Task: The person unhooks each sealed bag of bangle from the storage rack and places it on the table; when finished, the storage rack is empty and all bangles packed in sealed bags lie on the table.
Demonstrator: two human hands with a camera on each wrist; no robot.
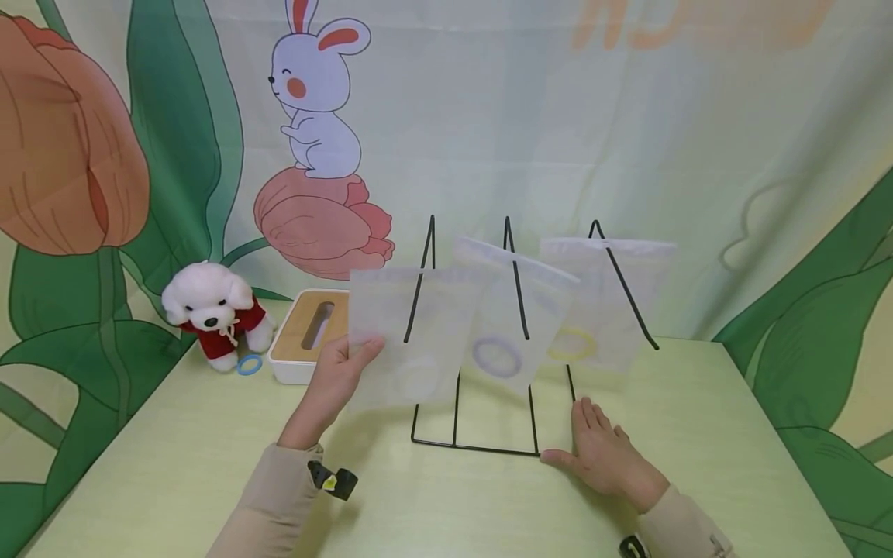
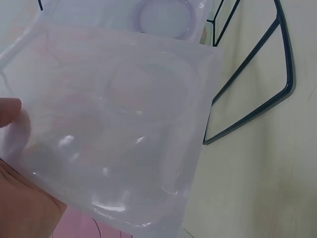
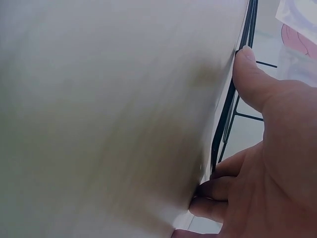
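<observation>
My left hand point(image 1: 333, 389) pinches the left edge of a translucent bag point(image 1: 391, 318), which hangs at the leftmost prong of a black wire rack point(image 1: 488, 449). A pale ring shows faintly inside it. Beside it, a tilted bag point(image 1: 491, 310) with a purple ring point(image 1: 497, 376) hangs on the middle prong. A third bag point(image 1: 631, 310), with a yellow ring point(image 1: 572, 357), is on the right prong. My right hand point(image 1: 607, 457) rests with straight fingers at the rack's front right corner; in the right wrist view its thumb point(image 3: 250, 74) touches the black wire.
A white plush dog point(image 1: 209, 298) in red clothing sits at the back left, with a blue ring point(image 1: 240, 364) by its feet. Next to it stands a white tissue box point(image 1: 289, 372) with a wooden lid, partly behind the left bag. A printed curtain point(image 1: 488, 116) hangs behind the table.
</observation>
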